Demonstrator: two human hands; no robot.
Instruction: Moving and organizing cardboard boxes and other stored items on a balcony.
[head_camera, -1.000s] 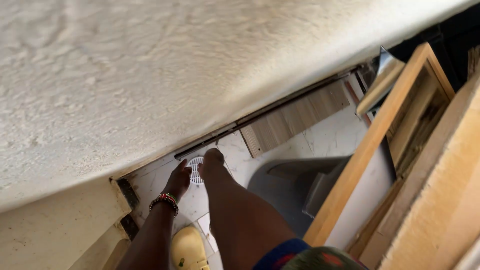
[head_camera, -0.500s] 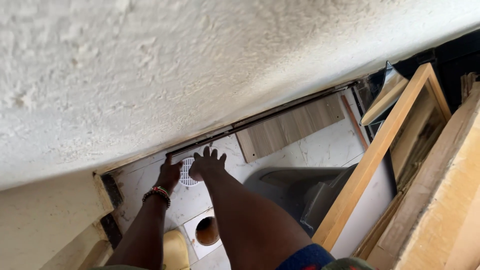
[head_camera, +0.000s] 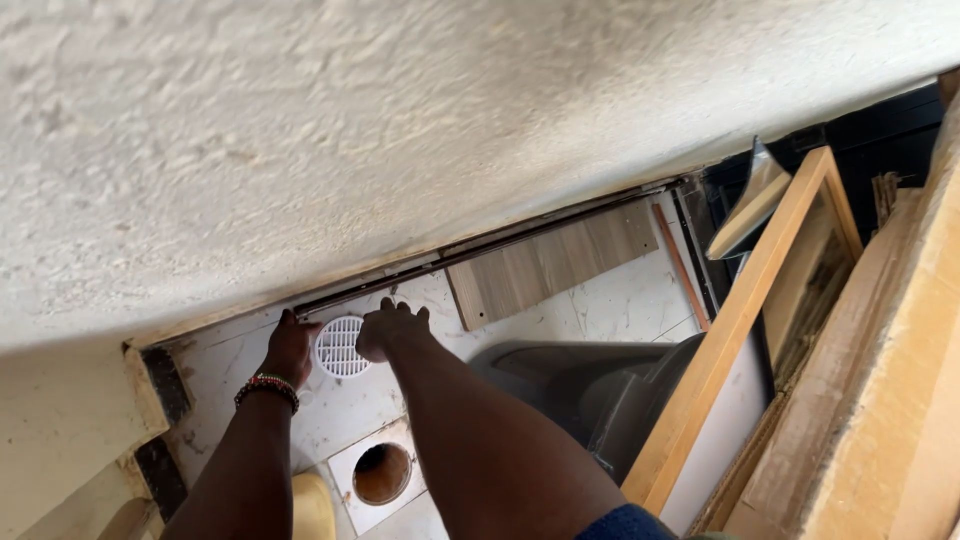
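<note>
We note a white slotted grille on a white, grey-veined tiled floor. The bracelet shows red, green and black beads. The plank is pale grey woodgrain, the frame light tan, and the wall rough off-white.

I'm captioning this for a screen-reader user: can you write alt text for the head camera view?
Two hands hold a round white slotted vent cover against a white marbled surface, left hand and right hand on either side. Nearer the camera is a round open hole; a wooden frame leans at right.
</note>
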